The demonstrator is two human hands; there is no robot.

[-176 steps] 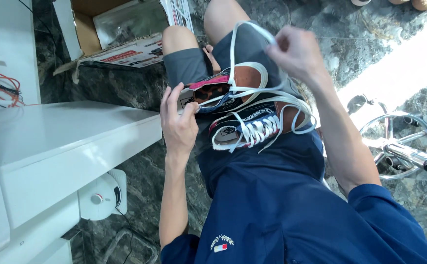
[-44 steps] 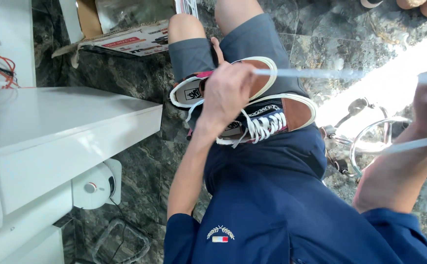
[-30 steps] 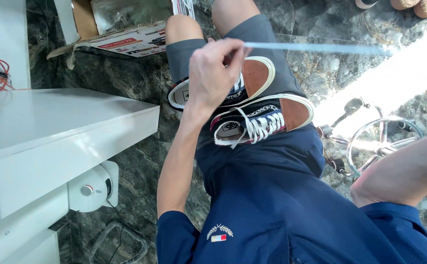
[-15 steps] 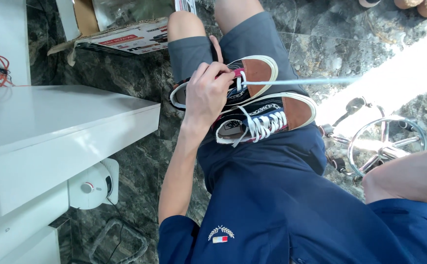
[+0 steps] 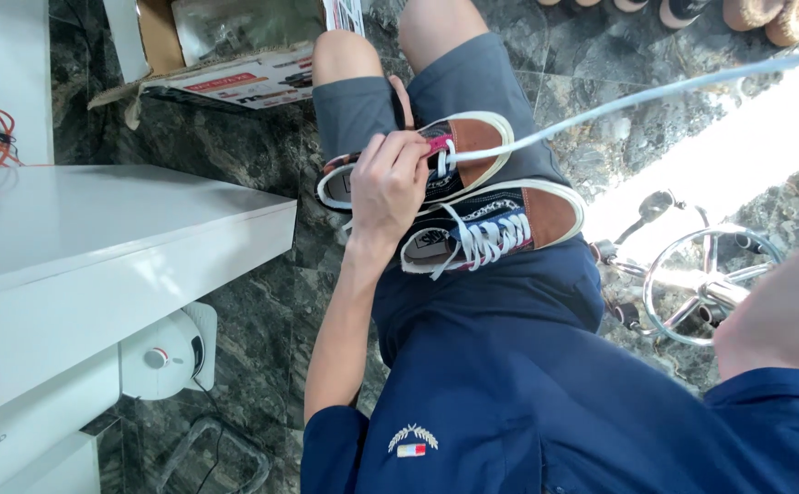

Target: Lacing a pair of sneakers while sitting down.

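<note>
The laced shoe (image 5: 496,229) lies on the lap, and beside it the far shoe (image 5: 418,169) is pinned by the left hand (image 5: 390,183), whose fingers have come down since a second ago and are now closed at its eyelets. The lace (image 5: 619,102) is drawn taut toward the upper right (further than before), so threading seems under way. The right hand is cut off there: only the forearm (image 5: 784,311) shows, and its grip cannot be told
</note>
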